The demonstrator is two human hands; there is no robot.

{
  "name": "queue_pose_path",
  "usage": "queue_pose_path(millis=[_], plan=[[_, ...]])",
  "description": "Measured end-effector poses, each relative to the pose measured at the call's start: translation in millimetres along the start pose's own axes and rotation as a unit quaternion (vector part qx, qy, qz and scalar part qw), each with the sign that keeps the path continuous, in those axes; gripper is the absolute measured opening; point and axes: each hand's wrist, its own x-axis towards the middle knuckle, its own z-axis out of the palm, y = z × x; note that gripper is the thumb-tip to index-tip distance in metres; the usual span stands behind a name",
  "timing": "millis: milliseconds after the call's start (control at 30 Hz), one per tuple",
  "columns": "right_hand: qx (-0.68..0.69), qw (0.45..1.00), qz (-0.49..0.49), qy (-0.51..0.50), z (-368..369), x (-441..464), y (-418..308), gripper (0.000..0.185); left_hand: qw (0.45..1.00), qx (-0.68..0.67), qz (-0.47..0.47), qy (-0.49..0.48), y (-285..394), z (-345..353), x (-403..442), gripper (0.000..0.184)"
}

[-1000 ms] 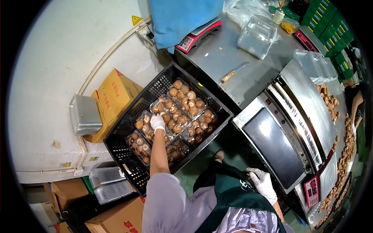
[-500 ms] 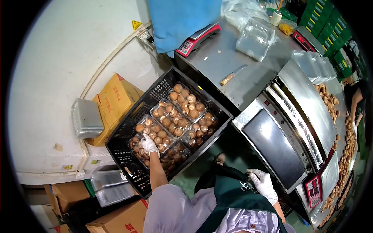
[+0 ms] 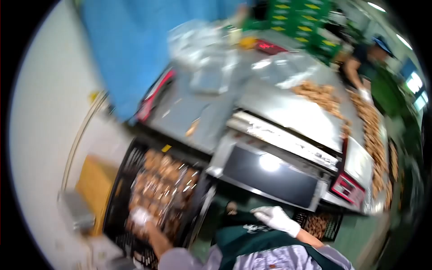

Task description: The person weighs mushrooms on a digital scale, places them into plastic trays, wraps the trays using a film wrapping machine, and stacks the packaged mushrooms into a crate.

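Note:
My left hand (image 3: 141, 216), in a white glove, reaches into a black plastic crate (image 3: 118, 198). It is over the near left of several clear-wrapped packs of brown mushrooms (image 3: 155, 180). Motion blur hides its fingers, so I cannot make out a grip. My right hand (image 3: 276, 219), also gloved in white, hovers in front of my green apron (image 3: 238, 234). Its fingers stretch to the left and it holds nothing visible. Just beyond it lies the dark plate (image 3: 265, 175) of a metal wrapping machine.
A knife (image 3: 192, 127) lies on the steel table (image 3: 173, 114), with clear trays (image 3: 209, 74) behind it. A red scale (image 3: 348, 186) stands right of the machine. Loose mushrooms (image 3: 369, 126) line the far right, where another person (image 3: 360, 63) works. A cardboard box (image 3: 94, 189) flanks the crate.
My view has swung to the right, so the crate appears lower and further left, and the other person shows more. My left hand stays in the crate; the right hand's fingers now stretch out.

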Motion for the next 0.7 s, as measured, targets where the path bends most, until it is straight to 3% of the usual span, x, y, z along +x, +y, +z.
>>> queue_pose_path(millis=[33,67,100,167,233,300,367,400,433,467,500,600,633,700], plan=[[-0.012,1.000,-0.019,0.011,-1.1,-3.5,10.6,0.030,0.949,-0.210,-0.217,-0.091,10.0,-12.8,23.5,0.025],[0.000,1.000,-0.009,0.020,-8.8,-7.0,7.6,0.030,0.761,-0.552,-0.340,-0.006,8.4,-17.9,38.8,0.034],[0.014,1.000,0.000,0.021,-16.0,-10.6,6.7,0.030,0.767,-0.577,-0.280,-0.013,7.3,-63.1,55.3,0.032],[-0.011,0.998,0.008,0.065,-21.8,-16.4,26.0,0.030,0.774,-0.569,-0.244,0.131,29.5,-107.2,87.6,0.028],[0.013,0.994,0.024,0.108,-46.0,-33.4,34.1,0.029,0.716,-0.653,-0.218,0.112,48.4,-167.1,105.8,0.029],[0.026,0.984,0.015,0.178,-74.5,-58.6,46.2,0.028,0.704,-0.697,-0.114,0.077,65.6,-226.5,114.8,0.031],[0.026,0.964,0.034,0.264,-105.6,-90.1,60.8,0.027,0.568,-0.817,-0.091,0.037,94.6,-286.4,112.9,0.030],[0.048,0.950,0.052,0.303,-122.8,-109.6,73.0,0.026,0.605,-0.795,-0.041,0.023,102.4,-318.6,109.5,0.029],[0.011,0.933,0.035,0.357,-142.1,-130.5,86.5,0.022,0.597,-0.799,0.020,0.067,110.3,-350.9,94.6,0.028],[0.043,0.905,0.083,0.416,-155.7,-150.1,113.1,0.020,0.554,-0.831,0.022,0.041,116.8,-394.8,74.6,0.028],[-0.024,0.873,0.050,0.485,-174.6,-172.0,144.0,0.018,0.508,-0.861,0.024,0.013,126.2,-430.8,55.7,0.027],[0.019,0.802,0.138,0.581,-237.3,-252.5,206.1,0.019,0.454,-0.887,0.080,-0.019,159.0,-512.6,-0.8,0.027],[-0.054,0.767,0.146,0.622,-255.3,-278.3,236.2,0.020,0.445,-0.889,0.101,-0.037,169.2,-541.7,-23.4,0.027],[-0.031,0.738,0.215,0.639,-289.0,-323.8,283.5,0.023,0.397,-0.901,0.153,-0.079,194.5,-598.0,-75.3,0.026]])
